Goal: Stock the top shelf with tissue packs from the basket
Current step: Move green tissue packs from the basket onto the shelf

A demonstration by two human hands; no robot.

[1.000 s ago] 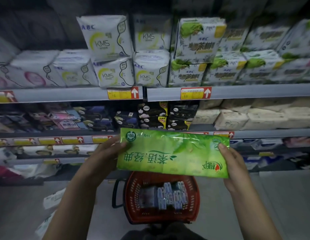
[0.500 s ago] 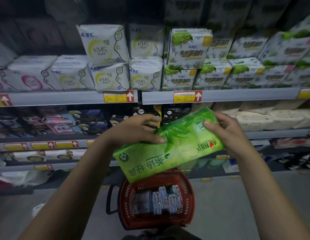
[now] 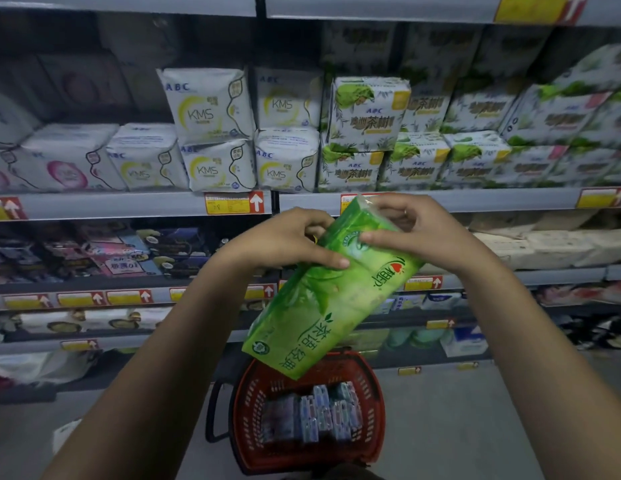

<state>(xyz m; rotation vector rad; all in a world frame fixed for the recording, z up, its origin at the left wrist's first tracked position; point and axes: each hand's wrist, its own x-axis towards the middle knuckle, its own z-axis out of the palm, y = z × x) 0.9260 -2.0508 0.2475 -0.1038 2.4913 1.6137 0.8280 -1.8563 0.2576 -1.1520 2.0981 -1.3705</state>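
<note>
Tilt has steepened: the green tissue pack, level a second ago, now stands nearly on end at mid-frame above the basket, my left hand and right hand in a closed grip on its upper end, ready, I judge, for lifting.

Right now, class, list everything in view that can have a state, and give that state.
red basket: on the floor, holding packs.
blue packs: upright in the red basket, side by side.
green tissue pack: in the air, tilted, above the red basket.
left hand: grips the green tissue pack's upper part.
right hand: grips its top end.
KMS packs: stacked two high on a shelf.
</note>
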